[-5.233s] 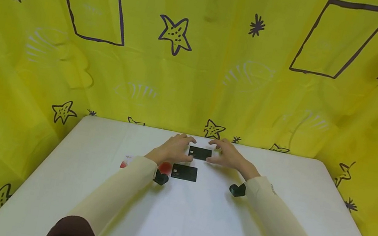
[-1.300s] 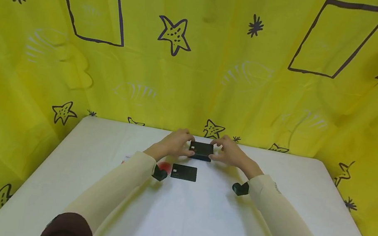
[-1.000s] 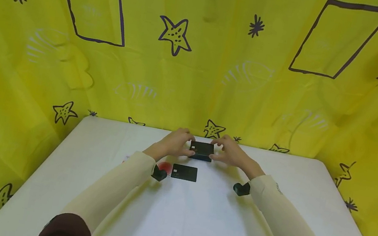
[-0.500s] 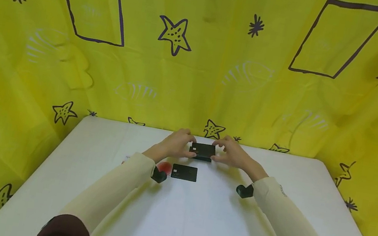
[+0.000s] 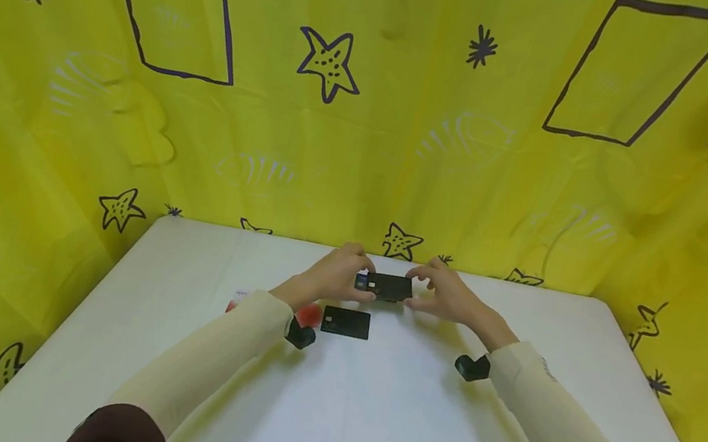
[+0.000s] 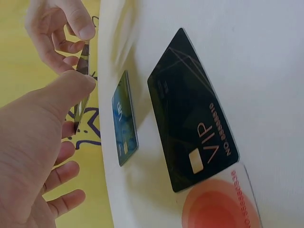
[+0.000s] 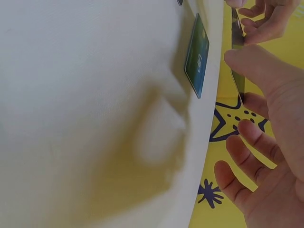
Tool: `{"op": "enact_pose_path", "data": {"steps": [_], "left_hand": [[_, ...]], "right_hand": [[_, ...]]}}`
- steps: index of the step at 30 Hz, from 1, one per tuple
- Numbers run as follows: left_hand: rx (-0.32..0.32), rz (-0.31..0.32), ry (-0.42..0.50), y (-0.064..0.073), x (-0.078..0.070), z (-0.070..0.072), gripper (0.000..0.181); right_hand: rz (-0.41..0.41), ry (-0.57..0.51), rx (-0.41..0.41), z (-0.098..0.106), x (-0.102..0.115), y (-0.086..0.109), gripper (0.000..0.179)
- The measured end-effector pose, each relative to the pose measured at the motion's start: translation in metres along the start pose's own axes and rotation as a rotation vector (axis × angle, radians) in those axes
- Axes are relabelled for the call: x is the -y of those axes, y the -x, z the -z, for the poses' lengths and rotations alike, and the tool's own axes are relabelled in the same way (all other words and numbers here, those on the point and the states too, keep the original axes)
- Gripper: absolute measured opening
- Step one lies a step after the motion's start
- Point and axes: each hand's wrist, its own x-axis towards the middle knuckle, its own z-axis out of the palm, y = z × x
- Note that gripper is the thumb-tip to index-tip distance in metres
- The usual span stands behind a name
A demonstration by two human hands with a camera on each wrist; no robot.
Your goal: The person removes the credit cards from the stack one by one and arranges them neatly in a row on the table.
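Thin black plastic card (image 5: 389, 287) pinched at both ends by left hand (image 5: 336, 275) & right hand (image 5: 449, 295), lifted above white table (image 5: 363, 412) w/ blue card (image 6: 124, 118) lying beneath.

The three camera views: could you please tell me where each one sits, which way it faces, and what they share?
Head: sits high, faces forward and down at the white table; both sleeved arms, left hand and right hand show.
Left wrist: looks past the left hand at the lying black VIP card and teal card.
Right wrist: looks past the right hand along the table.
Shared: both wrist views show the teal card and the thin dark card pinched by both hands.
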Motion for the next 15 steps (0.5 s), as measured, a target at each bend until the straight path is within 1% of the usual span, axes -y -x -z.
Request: {"op": "enact_pose_path", "data": {"steps": [8, 15], "left_hand": [[-0.018, -0.031, 0.011, 0.0, -0.005, -0.006, 0.051], [-0.024, -0.076, 0.006, 0.0, -0.007, -0.01, 0.051]], "right_hand": [[0.036, 0.002, -0.019, 0.001, -0.003, 0.01, 0.046], [0.036, -0.015, -0.021, 0.0, -0.005, 0.02, 0.046]]}}
